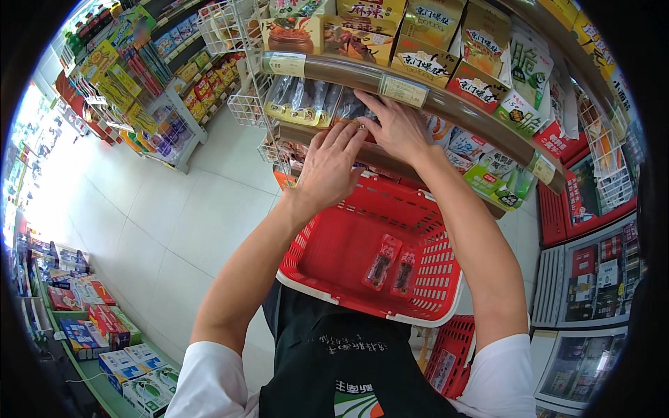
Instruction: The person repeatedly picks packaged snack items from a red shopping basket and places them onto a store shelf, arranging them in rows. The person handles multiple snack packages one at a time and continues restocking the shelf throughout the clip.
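Both my hands reach into the lower shelf tier, at a display box of dark snack packets (351, 107). My left hand (332, 164) lies over the box's front edge, its fingertips bent down onto it; whether they grip anything is hidden. My right hand (400, 128) is at the box's right side, thumb and index finger spread apart over the packets, with its other fingers partly hidden. To the left sits a yellow-edged box of clear-wrapped packets (303, 102). Below my hands, a red plastic shopping basket (324, 245) contains two small red-and-clear snack packets (382, 261) (403, 270).
A brown shelf rail (355, 73) with price tags runs just above my hands, below boxed snacks (423, 60). White wire racks (251, 107) flank the shelf. Another red basket (454, 355) is low at right. Chest coolers (601, 277) stand right, tiled floor (183, 224) left.
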Demonstrator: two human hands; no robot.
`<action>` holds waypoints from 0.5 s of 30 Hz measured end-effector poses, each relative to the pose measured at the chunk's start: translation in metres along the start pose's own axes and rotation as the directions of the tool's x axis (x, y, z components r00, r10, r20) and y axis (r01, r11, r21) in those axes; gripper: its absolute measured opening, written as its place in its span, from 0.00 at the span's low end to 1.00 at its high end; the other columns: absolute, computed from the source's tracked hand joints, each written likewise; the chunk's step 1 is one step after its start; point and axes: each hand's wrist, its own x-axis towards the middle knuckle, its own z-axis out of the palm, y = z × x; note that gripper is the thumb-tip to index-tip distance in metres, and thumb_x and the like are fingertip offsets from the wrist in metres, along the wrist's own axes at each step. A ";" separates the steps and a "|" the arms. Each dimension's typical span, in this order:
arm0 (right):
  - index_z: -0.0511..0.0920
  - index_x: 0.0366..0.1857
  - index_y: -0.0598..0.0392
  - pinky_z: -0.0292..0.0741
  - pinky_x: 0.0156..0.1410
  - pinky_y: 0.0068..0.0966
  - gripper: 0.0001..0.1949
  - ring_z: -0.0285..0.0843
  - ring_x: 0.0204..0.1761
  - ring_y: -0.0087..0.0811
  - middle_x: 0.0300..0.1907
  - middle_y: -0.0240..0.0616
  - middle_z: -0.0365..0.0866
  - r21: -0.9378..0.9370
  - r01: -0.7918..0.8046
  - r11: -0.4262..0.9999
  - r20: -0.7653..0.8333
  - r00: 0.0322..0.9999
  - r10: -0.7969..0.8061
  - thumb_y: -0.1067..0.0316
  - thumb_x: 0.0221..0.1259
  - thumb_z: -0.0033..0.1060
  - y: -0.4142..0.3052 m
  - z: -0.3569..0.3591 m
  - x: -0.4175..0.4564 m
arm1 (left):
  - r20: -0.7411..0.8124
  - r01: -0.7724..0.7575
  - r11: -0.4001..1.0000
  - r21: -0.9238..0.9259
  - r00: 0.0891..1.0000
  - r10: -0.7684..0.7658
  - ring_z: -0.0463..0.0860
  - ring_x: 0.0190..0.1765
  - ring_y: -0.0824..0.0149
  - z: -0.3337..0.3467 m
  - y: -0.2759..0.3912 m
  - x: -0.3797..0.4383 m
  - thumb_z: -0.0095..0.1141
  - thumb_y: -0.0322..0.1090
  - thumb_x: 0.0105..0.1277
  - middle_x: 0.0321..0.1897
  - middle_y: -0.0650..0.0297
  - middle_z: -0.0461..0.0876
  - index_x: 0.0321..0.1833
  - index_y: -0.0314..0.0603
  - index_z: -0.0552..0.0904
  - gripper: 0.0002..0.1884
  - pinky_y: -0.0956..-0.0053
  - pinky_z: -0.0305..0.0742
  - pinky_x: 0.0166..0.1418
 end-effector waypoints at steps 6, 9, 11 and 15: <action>0.65 0.73 0.41 0.60 0.76 0.46 0.29 0.59 0.74 0.53 0.73 0.47 0.64 -0.111 -0.013 0.994 -0.004 1.000 0.012 0.52 0.68 0.58 -0.003 0.006 0.007 | -0.026 0.015 0.992 0.129 1.000 -0.012 0.62 0.76 0.51 0.005 -0.004 -0.004 0.67 0.36 0.58 0.73 0.51 0.66 0.70 0.39 0.69 0.36 0.54 0.59 0.76; 0.65 0.73 0.43 0.58 0.78 0.46 0.30 0.57 0.75 0.52 0.74 0.46 0.61 -0.122 0.000 0.993 0.014 1.000 0.002 0.52 0.68 0.58 -0.003 0.006 0.006 | -0.013 0.002 0.986 0.169 1.000 0.000 0.63 0.76 0.51 0.003 -0.003 -0.003 0.67 0.36 0.58 0.73 0.51 0.66 0.70 0.39 0.69 0.35 0.54 0.61 0.74; 0.65 0.73 0.43 0.57 0.78 0.46 0.30 0.57 0.75 0.52 0.75 0.47 0.61 -0.105 -0.022 0.994 0.043 0.999 0.026 0.52 0.68 0.57 0.000 0.009 0.005 | 0.018 -0.008 0.983 0.183 1.000 0.005 0.64 0.75 0.52 0.001 -0.002 -0.001 0.67 0.36 0.57 0.72 0.52 0.67 0.69 0.40 0.69 0.35 0.54 0.62 0.74; 0.65 0.73 0.44 0.57 0.78 0.46 0.29 0.56 0.75 0.52 0.74 0.49 0.61 -0.123 -0.013 0.992 0.044 0.999 0.019 0.52 0.69 0.55 0.001 0.009 0.006 | 0.056 -0.024 0.976 0.219 0.998 0.012 0.65 0.75 0.52 0.000 -0.001 0.005 0.67 0.36 0.57 0.72 0.52 0.68 0.68 0.41 0.70 0.34 0.54 0.63 0.73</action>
